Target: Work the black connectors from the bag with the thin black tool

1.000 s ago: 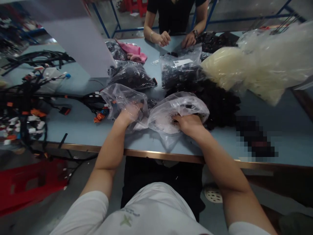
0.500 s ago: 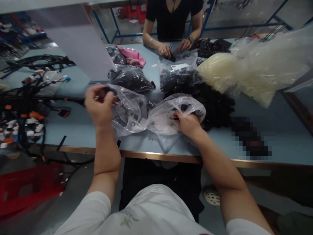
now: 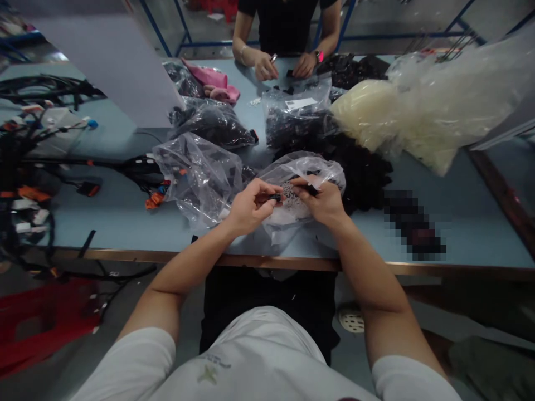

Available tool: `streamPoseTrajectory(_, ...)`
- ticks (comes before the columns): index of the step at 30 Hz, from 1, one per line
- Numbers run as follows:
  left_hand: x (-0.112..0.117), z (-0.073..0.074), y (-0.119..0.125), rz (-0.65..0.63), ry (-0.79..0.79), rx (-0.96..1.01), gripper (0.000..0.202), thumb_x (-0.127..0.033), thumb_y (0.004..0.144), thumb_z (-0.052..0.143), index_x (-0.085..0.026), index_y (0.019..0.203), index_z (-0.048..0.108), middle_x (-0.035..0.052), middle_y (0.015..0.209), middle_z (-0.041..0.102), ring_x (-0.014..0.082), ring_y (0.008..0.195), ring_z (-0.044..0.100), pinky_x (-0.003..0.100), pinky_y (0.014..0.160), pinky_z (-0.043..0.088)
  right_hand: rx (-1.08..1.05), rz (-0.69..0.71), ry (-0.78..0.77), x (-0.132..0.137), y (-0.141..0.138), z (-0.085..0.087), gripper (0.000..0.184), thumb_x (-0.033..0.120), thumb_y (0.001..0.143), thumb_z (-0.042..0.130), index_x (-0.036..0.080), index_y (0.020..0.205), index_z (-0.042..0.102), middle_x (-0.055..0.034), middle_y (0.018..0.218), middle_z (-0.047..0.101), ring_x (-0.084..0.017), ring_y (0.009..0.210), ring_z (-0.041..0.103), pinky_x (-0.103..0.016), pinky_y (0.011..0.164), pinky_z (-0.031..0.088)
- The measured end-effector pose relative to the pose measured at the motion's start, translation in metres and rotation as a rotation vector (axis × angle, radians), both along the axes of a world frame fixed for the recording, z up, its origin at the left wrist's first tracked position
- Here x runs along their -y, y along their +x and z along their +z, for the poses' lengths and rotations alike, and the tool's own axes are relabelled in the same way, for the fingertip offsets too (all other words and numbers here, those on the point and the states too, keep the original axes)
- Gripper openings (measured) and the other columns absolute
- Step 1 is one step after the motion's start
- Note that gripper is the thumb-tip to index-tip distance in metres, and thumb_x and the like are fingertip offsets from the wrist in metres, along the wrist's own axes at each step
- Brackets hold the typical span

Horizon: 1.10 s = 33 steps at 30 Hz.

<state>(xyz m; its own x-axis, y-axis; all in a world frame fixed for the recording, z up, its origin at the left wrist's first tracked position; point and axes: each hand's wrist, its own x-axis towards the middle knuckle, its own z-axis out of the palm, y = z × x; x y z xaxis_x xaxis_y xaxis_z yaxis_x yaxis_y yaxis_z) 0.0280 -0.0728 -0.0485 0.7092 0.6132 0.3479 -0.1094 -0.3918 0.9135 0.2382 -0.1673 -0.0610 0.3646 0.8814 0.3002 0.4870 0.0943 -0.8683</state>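
Change: the left hand [image 3: 253, 209] has come down from above the bag on its side and now meets the right hand [image 3: 321, 201] over the near edge of the worktop [image 3: 96, 220].

Far left: a wiring harness [image 3: 25, 167] with orange and white connectors lies on the worktop, its black cables running rightward.

Left bag: a clear plastic bag [image 3: 194, 181] of black parts lies just beside the left hand, which is not touching its mouth.

Left hand: thumb and fingers are closed in a pinch on a small black connector [image 3: 275, 197], held in the air between the two hands, above the second bag.

Far side: across the worktop, a co-worker's hands [image 3: 264, 67] work near a pink cloth [image 3: 211, 83] and a labelled bag of black parts [image 3: 296, 114].

Right hand: fingers are nearly closed on a black part [image 3: 311, 190], resting against a second clear bag [image 3: 303, 170].

Far right: a heap of black parts [image 3: 363, 178] lies beside a large bag of cream-coloured items [image 3: 418, 122]; one object on the worktop is too blurred to name.
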Motion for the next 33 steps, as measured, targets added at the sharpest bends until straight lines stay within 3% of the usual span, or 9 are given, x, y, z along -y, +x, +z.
streamPoseTrajectory(2, -0.001, -0.002, 0.000, 0.000, -0.086, -0.035, 0.014, -0.024, 0.095, 0.065, -0.020, 0.108, 0.065, 0.0070, 0.111, 0.077, 0.0170, 0.090, 0.079, 0.034, 0.082, 0.067, -0.087, -0.024, 0.006, 0.001, -0.003, 0.005, 0.017, 0.038, 0.086, 0.079, 0.023, 0.094, 0.081, -0.0030, 0.090, 0.081, -0.021, 0.085, 0.074, -0.037, 0.083, 0.061)
streamPoseTrajectory(9, -0.005, 0.008, -0.003, 0.115, 0.126, -0.199, 0.023, -0.037, 0.090, 0.084, -0.021, 0.106, 0.079, 0.0045, 0.098, 0.080, 0.0163, 0.081, 0.073, 0.029, 0.076, 0.060, -0.333, 0.031, 0.010, 0.004, -0.015, 0.014, 0.026, 0.047, 0.080, 0.089, 0.023, 0.082, 0.080, -0.0011, 0.078, 0.074, -0.019, 0.078, 0.068, -0.036, 0.076, 0.059)
streamPoseTrajectory(16, -0.002, 0.002, -0.004, 0.140, 0.122, -0.163, 0.023, -0.038, 0.089, 0.087, -0.021, 0.102, 0.079, 0.0043, 0.095, 0.081, 0.0171, 0.082, 0.075, 0.029, 0.078, 0.061, -0.312, 0.145, 0.043, 0.003, -0.019, 0.013, 0.023, 0.047, 0.079, 0.092, 0.026, 0.078, 0.082, -0.0007, 0.079, 0.075, -0.019, 0.079, 0.069, -0.038, 0.080, 0.057)
streamPoseTrajectory(22, -0.002, 0.001, -0.004, 0.129, 0.100, -0.167, 0.027, -0.042, 0.088, 0.088, -0.021, 0.103, 0.080, 0.0048, 0.096, 0.081, 0.0183, 0.083, 0.077, 0.029, 0.078, 0.063, -0.315, 0.149, 0.049, 0.004, -0.021, 0.012, 0.015, 0.040, 0.079, 0.093, 0.028, 0.079, 0.083, 0.0000, 0.080, 0.074, -0.019, 0.081, 0.068, -0.038, 0.081, 0.057)
streamPoseTrajectory(27, -0.002, 0.000, -0.004, 0.121, 0.147, -0.184, 0.026, -0.042, 0.089, 0.087, -0.021, 0.104, 0.080, 0.0047, 0.097, 0.082, 0.0174, 0.083, 0.077, 0.027, 0.077, 0.062, -0.332, 0.174, 0.003, 0.006, -0.021, 0.015, 0.019, 0.042, 0.078, 0.093, 0.027, 0.079, 0.082, 0.0000, 0.081, 0.071, -0.018, 0.082, 0.066, -0.037, 0.081, 0.056)
streamPoseTrajectory(33, 0.000, -0.003, -0.002, 0.040, 0.269, -0.189, 0.018, -0.040, 0.092, 0.085, -0.024, 0.100, 0.081, 0.0020, 0.094, 0.083, 0.0159, 0.081, 0.077, 0.024, 0.074, 0.059, -0.500, 0.415, -0.169, 0.003, -0.009, 0.016, 0.042, 0.053, 0.067, 0.099, 0.021, 0.077, 0.073, 0.0012, 0.078, 0.065, -0.015, 0.074, 0.060, -0.031, 0.070, 0.051)
